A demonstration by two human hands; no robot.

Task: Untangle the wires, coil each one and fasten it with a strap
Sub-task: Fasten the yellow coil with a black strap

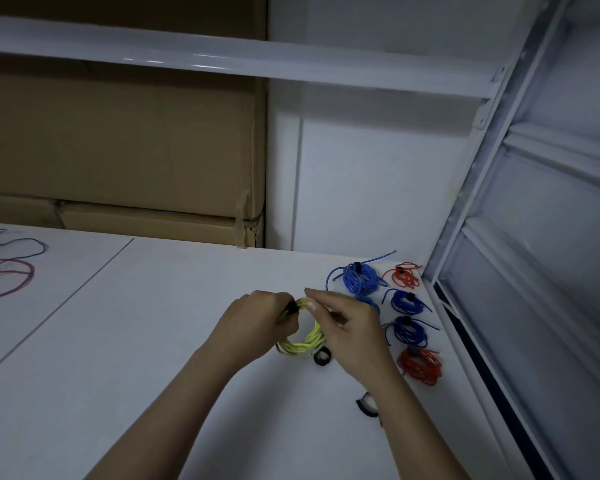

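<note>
At the far left of the desk [125, 323], loose wires [6, 271] lie uncoiled, dark and red loops spread flat and partly cut off by the frame edge. Near the middle, the left hand [253, 323] has its grip closed on the left side of a yellow coil [303, 342], fingers curled round the strands where a black strap [291, 310] sits on the coil's top left. The coil is raised a little above the desk, between the two hands. The right hand [347, 327] pinches the coil's upper right with thumb and forefinger, its other fingers curled. A spare strap [322, 357] lies on the desk just beside the coil's near right, partly under the right hand; another strap [367, 405] lies nearer, touching the edge of the right forearm in view. To the right of the hands, strapped coils lie in a cluster: a large blue coil [361, 277] farthest, a small red coil [405, 274] to its right, two dark blue coils [407, 303] nearer, and a red bundle [421, 365] nearest. A further blue coil is partly hidden behind the right hand.
</note>
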